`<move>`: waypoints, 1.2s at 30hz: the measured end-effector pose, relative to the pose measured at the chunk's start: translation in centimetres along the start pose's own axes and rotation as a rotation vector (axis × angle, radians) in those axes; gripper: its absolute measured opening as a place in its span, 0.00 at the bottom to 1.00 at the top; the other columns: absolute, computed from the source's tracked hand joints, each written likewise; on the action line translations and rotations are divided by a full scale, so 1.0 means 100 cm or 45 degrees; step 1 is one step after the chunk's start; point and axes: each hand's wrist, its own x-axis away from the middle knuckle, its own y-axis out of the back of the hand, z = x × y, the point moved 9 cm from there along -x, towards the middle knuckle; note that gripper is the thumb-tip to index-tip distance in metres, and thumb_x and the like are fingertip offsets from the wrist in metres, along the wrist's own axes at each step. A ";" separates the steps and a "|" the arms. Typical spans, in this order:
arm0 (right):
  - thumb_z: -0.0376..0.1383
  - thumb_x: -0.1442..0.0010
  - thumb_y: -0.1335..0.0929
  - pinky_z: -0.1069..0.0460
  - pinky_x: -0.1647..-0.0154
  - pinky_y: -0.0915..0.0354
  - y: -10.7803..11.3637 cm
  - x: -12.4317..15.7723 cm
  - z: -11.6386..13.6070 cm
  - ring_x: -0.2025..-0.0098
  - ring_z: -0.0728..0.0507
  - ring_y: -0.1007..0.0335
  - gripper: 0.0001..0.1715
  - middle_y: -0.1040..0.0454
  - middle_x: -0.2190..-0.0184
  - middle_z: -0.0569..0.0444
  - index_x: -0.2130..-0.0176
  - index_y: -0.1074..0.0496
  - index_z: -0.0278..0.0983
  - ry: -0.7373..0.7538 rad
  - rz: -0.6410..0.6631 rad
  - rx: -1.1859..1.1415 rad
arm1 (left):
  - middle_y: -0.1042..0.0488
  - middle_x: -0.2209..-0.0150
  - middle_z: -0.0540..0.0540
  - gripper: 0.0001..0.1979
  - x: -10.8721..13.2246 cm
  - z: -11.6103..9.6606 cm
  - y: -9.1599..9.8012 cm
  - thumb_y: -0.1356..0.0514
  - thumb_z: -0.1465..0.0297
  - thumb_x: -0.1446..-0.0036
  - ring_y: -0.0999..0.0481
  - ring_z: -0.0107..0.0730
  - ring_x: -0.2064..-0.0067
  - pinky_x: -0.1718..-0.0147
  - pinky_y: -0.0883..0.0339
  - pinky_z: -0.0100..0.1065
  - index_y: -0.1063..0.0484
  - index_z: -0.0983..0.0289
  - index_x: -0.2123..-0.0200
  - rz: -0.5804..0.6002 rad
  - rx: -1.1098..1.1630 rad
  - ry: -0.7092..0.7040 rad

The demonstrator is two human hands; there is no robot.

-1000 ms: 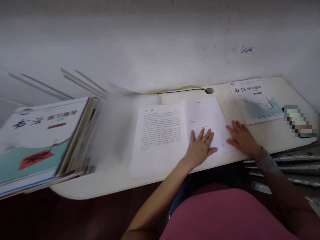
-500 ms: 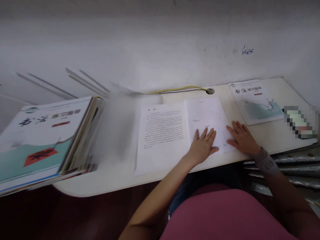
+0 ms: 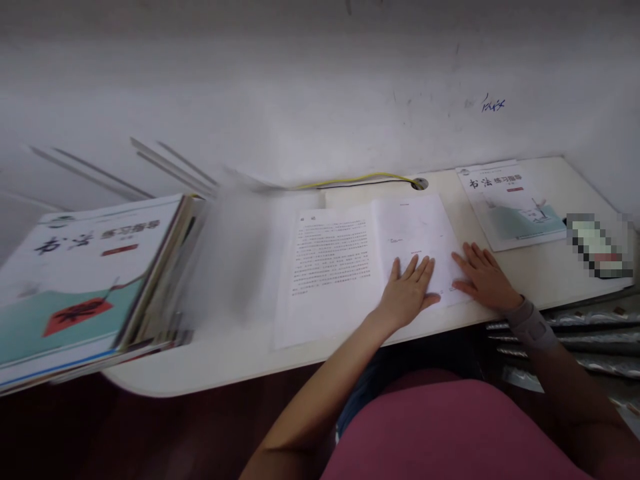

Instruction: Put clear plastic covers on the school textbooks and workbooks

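Observation:
An open book [image 3: 330, 293] lies on the white tabletop in front of me, its left page covered with printed lines and its right page mostly blank. Flat on the right page rests my left hand [image 3: 407, 293], fingers spread. My right hand [image 3: 484, 280], with a grey band on the wrist, lies spread at the book's right edge, fingertips touching the page's margin. Neither hand grips anything. Beyond my right hand is a closed calligraphy workbook [image 3: 510, 207] with a white and green cover.
A tall stack of books [image 3: 85, 280] stands at the left, the same kind of workbook on top. Yellow and black cables [image 3: 360, 179] run along the wall into a round hole. A pixelated phone-like object [image 3: 600, 247] lies at the far right.
The book's left page has shifted slightly to the right. Both hands stay nearly in place, my left hand a touch further right on the page.

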 end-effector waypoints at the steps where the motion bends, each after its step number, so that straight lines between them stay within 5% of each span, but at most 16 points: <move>1: 0.56 0.37 0.44 0.34 0.38 0.52 0.001 0.000 0.000 0.32 0.32 0.58 0.40 0.52 0.33 0.38 0.35 0.46 0.38 -0.005 0.003 0.001 | 0.52 0.33 0.64 0.37 0.003 0.001 0.002 0.53 0.52 0.38 0.55 0.49 0.32 0.38 0.59 0.60 0.59 0.65 0.33 -0.034 -0.023 0.015; 9: 0.55 0.37 0.42 0.36 0.37 0.52 0.002 -0.001 -0.001 0.32 0.33 0.58 0.38 0.53 0.32 0.40 0.36 0.44 0.40 -0.038 0.039 -0.008 | 0.51 0.33 0.66 0.37 0.009 0.003 -0.002 0.55 0.50 0.38 0.55 0.53 0.32 0.40 0.59 0.64 0.51 0.68 0.34 0.031 -0.025 0.050; 36: 0.57 0.38 0.42 0.35 0.38 0.52 0.000 0.000 -0.001 0.32 0.32 0.57 0.40 0.53 0.33 0.37 0.36 0.44 0.38 -0.012 0.026 0.007 | 0.54 0.33 0.66 0.38 -0.008 -0.004 -0.007 0.55 0.49 0.38 0.55 0.51 0.32 0.39 0.59 0.62 0.58 0.66 0.33 0.080 0.004 0.015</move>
